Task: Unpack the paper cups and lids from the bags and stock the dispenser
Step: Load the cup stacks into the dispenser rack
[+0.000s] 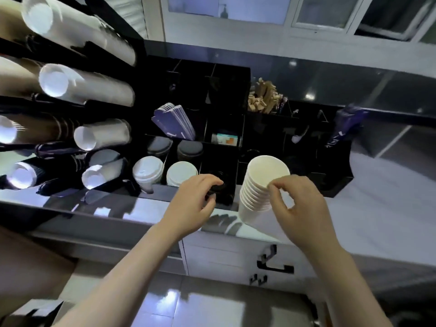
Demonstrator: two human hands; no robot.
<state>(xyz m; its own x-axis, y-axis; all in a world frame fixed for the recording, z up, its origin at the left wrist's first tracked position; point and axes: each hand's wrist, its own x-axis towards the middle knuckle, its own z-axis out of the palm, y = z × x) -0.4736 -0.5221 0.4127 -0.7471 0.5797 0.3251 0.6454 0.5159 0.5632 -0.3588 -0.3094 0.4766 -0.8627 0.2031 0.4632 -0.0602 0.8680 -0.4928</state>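
Head view, looking down on a glossy bench (pixel 111 210) with white cabinet drawers (pixel 226 256) below its front edge. At far left, a black dispenser rack (pixel 77 50) holds long stacks of paper cups (pixel 85 87) lying on their sides, open mouths toward the viewer; white stacks occupy the upper tiers, brown and dark stacks the lower left. Centre, a black compartmented organiser (pixel 226 74) stands on the bench. Its front row holds two piles of white lids (pixel 148 169), the row behind two piles of dark lids (pixel 190 149); a further compartment carries purple cup sleeves (pixel 174 122). To the right, a second black caddy (pixel 304 128) contains wooden stirrers (pixel 263 96) and a purple packet (pixel 342 131).

A nested stack of white cups (pixel 262 185), tilted with its mouth up and toward the viewer, stands just right of the organiser's front corner. The right hand (pixel 299 208) pinches the stack's upper rim between thumb and forefinger, remaining fingers curled. The left hand (pixel 193 204) reaches into the organiser's front right compartment, fingers curled around small black lids (pixel 218 182); blur makes the exact grip uncertain.
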